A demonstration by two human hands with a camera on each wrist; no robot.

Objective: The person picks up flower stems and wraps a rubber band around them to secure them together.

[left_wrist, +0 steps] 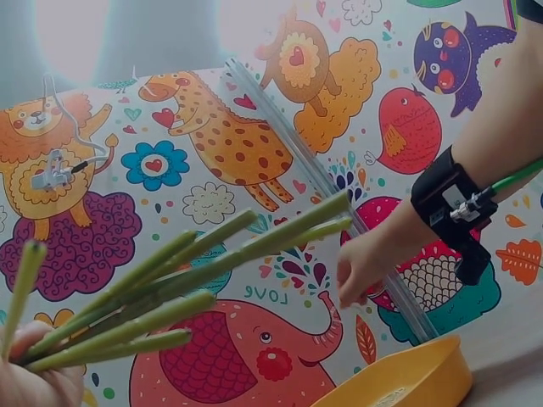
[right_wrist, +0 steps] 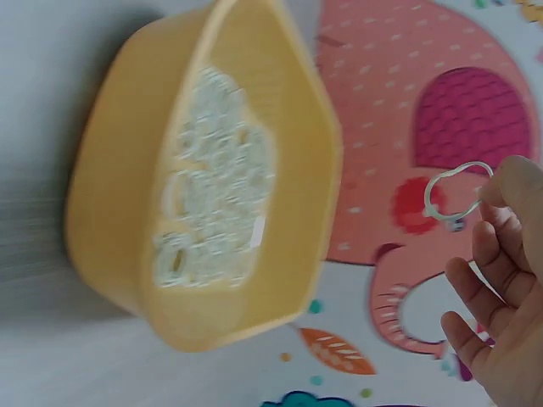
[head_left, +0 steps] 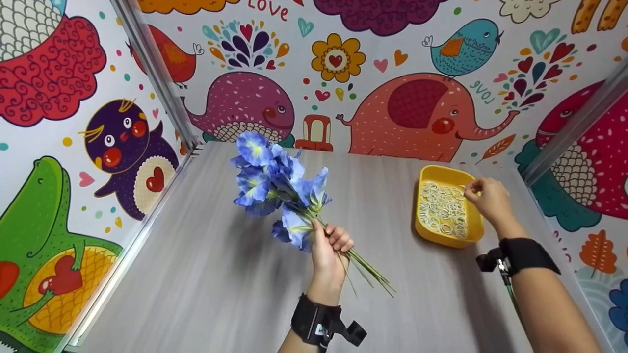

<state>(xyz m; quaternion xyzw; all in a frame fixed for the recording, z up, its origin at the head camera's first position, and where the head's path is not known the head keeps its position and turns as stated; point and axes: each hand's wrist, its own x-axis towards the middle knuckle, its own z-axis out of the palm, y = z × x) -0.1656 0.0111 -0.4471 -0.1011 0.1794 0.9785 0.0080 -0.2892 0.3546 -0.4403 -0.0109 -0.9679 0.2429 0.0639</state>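
My left hand (head_left: 329, 252) grips a bunch of blue artificial irises (head_left: 255, 184) by the stems, just below the blooms. The flower heads lean up and to the left, and the green stem ends (left_wrist: 170, 288) fan out past the hand in the left wrist view. Between thumb and index finger, my right hand (right_wrist: 509, 263) pinches a single pale rubber band (right_wrist: 429, 195), which hangs as a loose loop. That hand is over the right rim of a yellow plastic box (head_left: 449, 240), where several more pale rubber bands (head_left: 441, 208) lie across the bottom.
The box stands on a grey wood-grain table (head_left: 196, 274), toward the back right. Walls printed with cartoon animals (head_left: 412, 117) enclose the table at the back and both sides, with metal strips (head_left: 152, 68) at the corners. Each wrist wears a black camera strap (head_left: 527, 256).
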